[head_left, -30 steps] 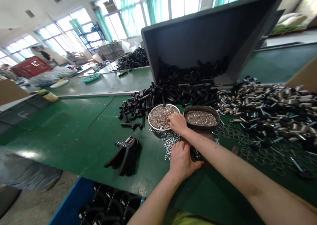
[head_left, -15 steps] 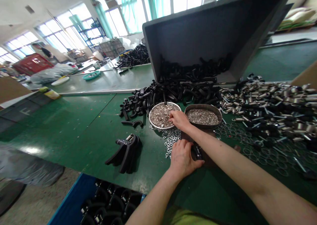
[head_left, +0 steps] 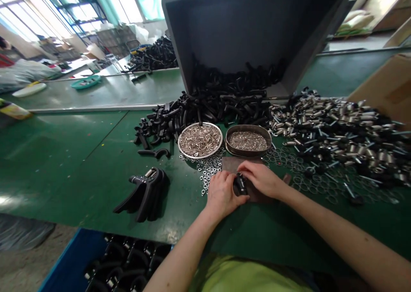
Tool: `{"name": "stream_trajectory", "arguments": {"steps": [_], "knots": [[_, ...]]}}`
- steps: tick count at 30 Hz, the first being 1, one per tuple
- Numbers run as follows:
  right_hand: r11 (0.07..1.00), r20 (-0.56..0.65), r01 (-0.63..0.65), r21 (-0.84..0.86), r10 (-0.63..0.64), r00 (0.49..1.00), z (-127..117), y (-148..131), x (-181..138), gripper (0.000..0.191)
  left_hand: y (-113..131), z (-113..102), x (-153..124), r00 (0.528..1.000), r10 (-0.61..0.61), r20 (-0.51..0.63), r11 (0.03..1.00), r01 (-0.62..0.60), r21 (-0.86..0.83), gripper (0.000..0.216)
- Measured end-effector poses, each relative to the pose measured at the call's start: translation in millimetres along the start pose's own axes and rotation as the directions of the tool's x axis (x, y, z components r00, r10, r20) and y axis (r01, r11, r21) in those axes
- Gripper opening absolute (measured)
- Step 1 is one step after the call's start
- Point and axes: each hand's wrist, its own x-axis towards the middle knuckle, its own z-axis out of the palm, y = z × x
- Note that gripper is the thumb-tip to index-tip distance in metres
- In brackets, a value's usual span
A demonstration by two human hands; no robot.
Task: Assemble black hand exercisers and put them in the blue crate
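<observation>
My left hand (head_left: pixel 221 193) is closed around a small black plastic part (head_left: pixel 240 185) on a brown mat (head_left: pixel 231 164) on the green table. My right hand (head_left: pixel 263 179) is pinched against the same part from the right; whether a screw sits in its fingertips is hidden. Just beyond stand a round silver dish of metal pins (head_left: pixel 200 139) and an oval dish of small screws (head_left: pixel 247 140). Loose washers (head_left: pixel 208 168) lie between the dishes and my left hand.
A big grey bin (head_left: pixel 244 31) tipped on its side spills black plastic handles (head_left: pixel 205 108). Metal springs and rings (head_left: pixel 337 133) cover the right. Assembled black grips (head_left: pixel 146 193) lie left. A blue crate (head_left: pixel 77 262) of parts sits below the table edge. A cardboard box (head_left: pixel 385 86) stands far right.
My right hand has come back from the round dish of pins to the black part that my left hand holds. The camera has tilted down and shifted right.
</observation>
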Motion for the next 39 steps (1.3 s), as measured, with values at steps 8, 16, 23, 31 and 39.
{"name": "stream_trajectory", "arguments": {"steps": [8, 16, 23, 31, 39], "knots": [[0.904, 0.135, 0.109, -0.412, -0.058, 0.989, 13, -17, -4, 0.019, 1, 1, 1, 1.0, 0.009, 0.014, 0.999, -0.01, 0.034, 0.05], [0.928, 0.08, -0.024, -0.371, 0.057, 0.995, -22, 10, 27, 0.024, 2, -1, -2, 1.0, 0.031, 0.001, 0.999, -0.031, 0.015, 0.06], [0.828, -0.037, -0.242, -0.506, 0.26, 0.965, -53, 59, 87, 0.012, 2, -5, -2, 0.995, 0.091, 0.042, 0.995, -0.093, 0.04, 0.062], [0.846, -0.11, -0.311, -0.433, 0.293, 0.95, -48, 64, 84, 0.015, 1, -6, -2, 0.985, 0.143, 0.096, 0.987, -0.149, 0.059, 0.064], [0.929, -0.312, -0.361, -0.082, 0.32, 0.895, -55, 65, 84, 0.009, 0, -7, 1, 0.985, 0.146, 0.089, 0.989, -0.145, -0.018, 0.064]]}}
